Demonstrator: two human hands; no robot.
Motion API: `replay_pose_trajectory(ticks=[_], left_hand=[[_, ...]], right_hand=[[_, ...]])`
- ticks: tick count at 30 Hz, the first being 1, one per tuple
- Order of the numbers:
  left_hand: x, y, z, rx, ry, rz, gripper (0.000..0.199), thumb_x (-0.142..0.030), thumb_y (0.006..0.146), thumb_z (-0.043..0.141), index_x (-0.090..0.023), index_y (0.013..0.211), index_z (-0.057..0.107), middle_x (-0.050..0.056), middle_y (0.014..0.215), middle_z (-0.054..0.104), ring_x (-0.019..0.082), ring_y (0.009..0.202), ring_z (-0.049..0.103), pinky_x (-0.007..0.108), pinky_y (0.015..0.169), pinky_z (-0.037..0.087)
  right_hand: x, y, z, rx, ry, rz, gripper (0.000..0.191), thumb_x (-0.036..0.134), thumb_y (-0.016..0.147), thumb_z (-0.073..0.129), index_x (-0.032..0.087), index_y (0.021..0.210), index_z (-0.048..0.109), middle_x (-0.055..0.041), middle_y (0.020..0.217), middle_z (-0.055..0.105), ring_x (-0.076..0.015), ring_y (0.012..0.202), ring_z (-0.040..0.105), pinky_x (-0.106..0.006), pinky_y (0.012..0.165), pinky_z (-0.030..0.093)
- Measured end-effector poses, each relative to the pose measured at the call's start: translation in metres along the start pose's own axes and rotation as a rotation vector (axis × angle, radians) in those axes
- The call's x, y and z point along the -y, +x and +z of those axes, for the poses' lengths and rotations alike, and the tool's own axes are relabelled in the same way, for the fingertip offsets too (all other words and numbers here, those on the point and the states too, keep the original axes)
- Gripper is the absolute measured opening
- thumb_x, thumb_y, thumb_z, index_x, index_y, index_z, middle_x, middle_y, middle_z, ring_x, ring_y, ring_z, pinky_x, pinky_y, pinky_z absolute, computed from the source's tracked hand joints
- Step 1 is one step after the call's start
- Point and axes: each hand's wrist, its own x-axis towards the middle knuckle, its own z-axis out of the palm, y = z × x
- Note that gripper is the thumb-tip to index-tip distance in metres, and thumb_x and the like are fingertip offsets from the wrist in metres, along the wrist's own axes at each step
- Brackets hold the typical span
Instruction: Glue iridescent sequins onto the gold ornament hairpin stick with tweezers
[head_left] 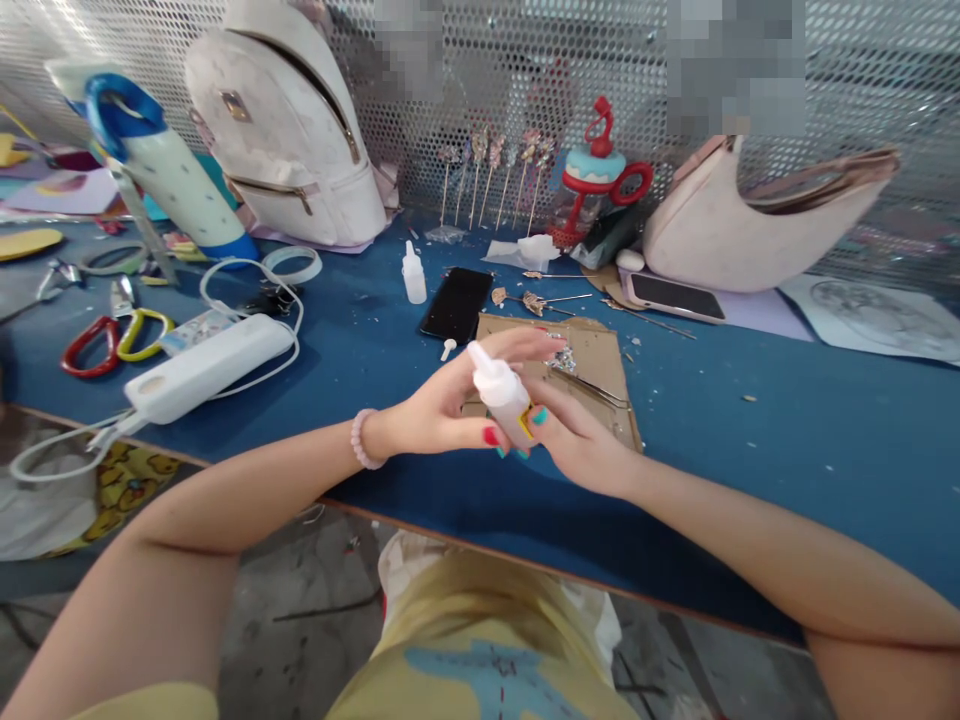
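My right hand [581,437] is closed round a small white squeeze bottle [504,395] with a pointed nozzle, tilted up and to the left. Part of a yellow label shows near my right thumb. My left hand [442,400] lies just left of and behind the bottle, its fingers stretched out and its thumb alongside; whether it touches the bottle I cannot tell. Beneath both hands is a piece of brown cardboard [611,350] bearing small shiny bits [561,352] and metal tweezers [592,386]. Beside it lies a tiny white cap-like piece [448,349].
Behind the hands are a black phone [457,304], another white bottle [413,275] and several decorated sticks [559,299]. A white power strip [210,370] and red-handled scissors [91,347] lie left. A backpack [292,140], a tumbler [187,190] and a handbag [757,240] stand farther back.
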Motion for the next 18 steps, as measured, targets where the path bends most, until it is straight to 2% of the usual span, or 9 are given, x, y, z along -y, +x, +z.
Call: replay_pose_trajectory(ticks=[2,4,6,8,10,13,16,18], left_hand=[[0.000,0.002,0.002,0.057,-0.031,-0.072,0.059,-0.053,0.087,0.060,-0.021,0.134,0.048,0.017,0.144,0.049,0.027,0.122,0.059,0.041,0.102,0.051],[0.001,0.002,0.003,0.051,-0.011,-0.051,0.038,-0.040,0.090,0.060,-0.019,0.122,0.057,0.016,0.138,0.056,0.025,0.120,0.060,0.041,0.102,0.051],[0.001,0.002,0.004,-0.039,0.093,0.042,0.026,-0.032,0.088,0.063,-0.017,0.109,0.061,0.015,0.133,0.060,0.025,0.124,0.057,0.042,0.106,0.047],[0.003,0.001,0.003,-0.148,0.250,0.092,0.021,-0.029,0.086,0.065,-0.017,0.102,0.061,0.014,0.125,0.064,0.023,0.117,0.061,0.040,0.102,0.049],[0.005,-0.001,0.003,-0.209,0.400,0.069,0.020,-0.031,0.086,0.065,-0.017,0.098,0.060,0.010,0.106,0.070,0.018,0.096,0.067,0.032,0.087,0.054],[0.010,-0.003,0.003,-0.189,0.613,0.051,0.023,-0.038,0.086,0.063,-0.017,0.093,0.059,0.003,0.081,0.066,0.013,0.071,0.061,0.025,0.064,0.049],[0.012,-0.005,0.008,-0.063,0.723,0.059,0.024,-0.041,0.088,0.059,-0.017,0.092,0.057,0.004,0.080,0.064,0.013,0.069,0.057,0.024,0.060,0.044],[0.011,-0.004,0.012,0.019,0.641,-0.037,0.020,-0.036,0.087,0.058,-0.016,0.088,0.056,0.003,0.079,0.063,0.012,0.068,0.057,0.023,0.059,0.043]], right_hand=[[0.002,-0.001,0.000,-0.017,-0.105,-0.023,0.044,0.054,0.098,0.031,0.019,0.099,0.057,-0.0038,0.081,0.063,-0.0125,0.066,0.055,-0.026,0.061,0.045],[0.003,-0.001,-0.004,-0.064,-0.382,-0.081,0.043,0.048,0.100,0.029,0.018,0.096,0.059,-0.0061,0.082,0.064,-0.0157,0.071,0.057,-0.029,0.064,0.045],[0.005,-0.001,-0.012,-0.159,-0.725,-0.170,0.039,0.045,0.098,0.033,0.018,0.088,0.060,-0.0091,0.082,0.065,-0.0197,0.075,0.058,-0.033,0.067,0.043],[0.009,0.000,-0.020,-0.273,-0.943,-0.261,0.033,0.044,0.094,0.039,0.018,0.084,0.058,-0.0095,0.079,0.063,-0.0207,0.074,0.056,-0.033,0.066,0.041],[0.014,0.000,-0.023,-0.363,-1.015,-0.343,0.030,0.046,0.091,0.044,0.020,0.082,0.055,-0.0068,0.072,0.060,-0.0184,0.067,0.052,-0.031,0.061,0.038],[0.022,0.000,-0.019,-0.377,-1.020,-0.359,0.034,0.054,0.085,0.049,0.021,0.076,0.050,-0.0031,0.065,0.055,-0.0154,0.059,0.047,-0.029,0.054,0.033],[0.024,0.001,-0.012,-0.326,-1.048,-0.260,0.042,0.055,0.083,0.053,0.021,0.061,0.041,0.0003,0.053,0.046,-0.0120,0.051,0.037,-0.027,0.051,0.024],[0.023,0.002,-0.009,-0.310,-1.064,-0.207,0.048,0.052,0.082,0.054,0.021,0.054,0.032,0.0020,0.046,0.036,-0.0101,0.047,0.028,-0.027,0.050,0.018]])
